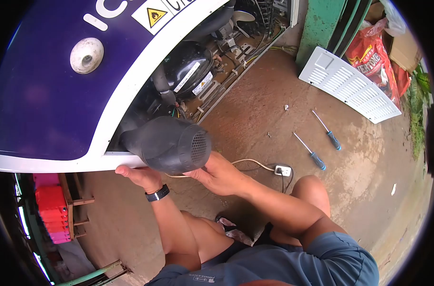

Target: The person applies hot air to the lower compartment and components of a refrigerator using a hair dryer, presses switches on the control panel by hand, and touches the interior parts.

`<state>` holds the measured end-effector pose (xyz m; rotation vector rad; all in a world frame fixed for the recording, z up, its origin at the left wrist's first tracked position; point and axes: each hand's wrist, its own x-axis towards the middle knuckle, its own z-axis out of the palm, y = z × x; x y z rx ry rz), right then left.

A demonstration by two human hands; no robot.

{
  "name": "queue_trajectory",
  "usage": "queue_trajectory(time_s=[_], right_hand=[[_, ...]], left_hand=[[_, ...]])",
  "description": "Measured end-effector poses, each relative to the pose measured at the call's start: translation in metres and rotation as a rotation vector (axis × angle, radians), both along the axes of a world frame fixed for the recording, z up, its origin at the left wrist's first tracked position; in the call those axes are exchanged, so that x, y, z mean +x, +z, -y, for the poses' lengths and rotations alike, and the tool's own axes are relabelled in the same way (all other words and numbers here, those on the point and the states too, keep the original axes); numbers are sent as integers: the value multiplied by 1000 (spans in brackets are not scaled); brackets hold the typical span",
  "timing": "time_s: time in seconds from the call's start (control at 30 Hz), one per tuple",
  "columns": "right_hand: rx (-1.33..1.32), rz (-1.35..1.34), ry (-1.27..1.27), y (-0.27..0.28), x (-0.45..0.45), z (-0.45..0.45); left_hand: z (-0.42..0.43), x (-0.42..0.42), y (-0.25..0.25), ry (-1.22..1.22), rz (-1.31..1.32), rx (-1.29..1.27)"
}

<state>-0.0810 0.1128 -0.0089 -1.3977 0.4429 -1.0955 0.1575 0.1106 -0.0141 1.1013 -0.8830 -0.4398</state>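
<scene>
Hairdryer, black rounded plastic (165, 143) | right hand (217, 176): grasping it from below | left hand (144, 178): at white curved cabinet rim (60, 164), fingers hidden, cannot tell grip

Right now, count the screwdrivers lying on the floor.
2: one screwdriver lies nearer the white power socket, the other screwdriver nearer the vented panel. No others show.

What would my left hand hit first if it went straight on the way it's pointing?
Most likely the cabinet's white edge: your left hand looks against it or very near it, though depth is hard to judge here.
</scene>
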Motion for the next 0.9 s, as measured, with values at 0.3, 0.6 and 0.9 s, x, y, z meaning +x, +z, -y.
queue_trajectory(time_s=[0.3, 0.6, 0.9], right_hand=[[-53, -5, -10, -4, 2, 2], [-63, 79, -87, -3, 3, 2], [-63, -13, -8, -3, -2, 4]], left_hand=[[-1, 10, -10, -25, -78, 38], [0, -2, -1, 1, -57, 28], [-1, 4, -5, 14, -56, 33]])
